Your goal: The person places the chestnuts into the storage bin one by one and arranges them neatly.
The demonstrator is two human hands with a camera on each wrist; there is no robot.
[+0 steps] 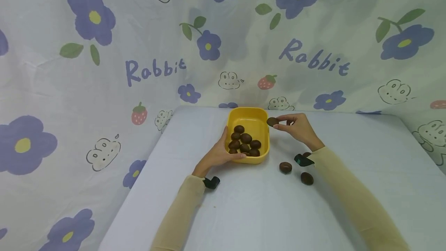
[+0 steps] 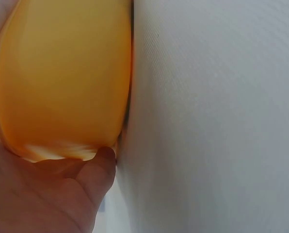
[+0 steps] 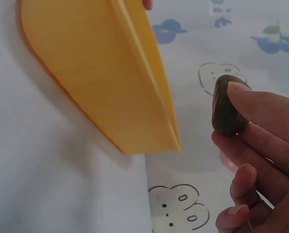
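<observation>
A yellow plastic box [image 1: 256, 125] stands at the far part of the table, with several dark brown chestnuts [image 1: 246, 138] gathered toward its near left. My left hand [image 1: 220, 153] grips the box at its near left corner, thumb along the near side and fingers on the left wall. In the left wrist view, the thumb [image 2: 98, 174] presses the box's outer wall. Between thumb and fingertips my right hand [image 1: 296, 128] pinches one chestnut [image 3: 227, 104] beside the box's right rim. The other fingers of that hand are loosely bent.
To the right of the box, two chestnuts, one [image 1: 285, 167] and another [image 1: 307, 178], lie on the white table [image 1: 251, 204]. A third chestnut [image 1: 306, 154] is partly hidden by the right wrist strap. A printed cloth [image 1: 240, 42] hangs behind the table.
</observation>
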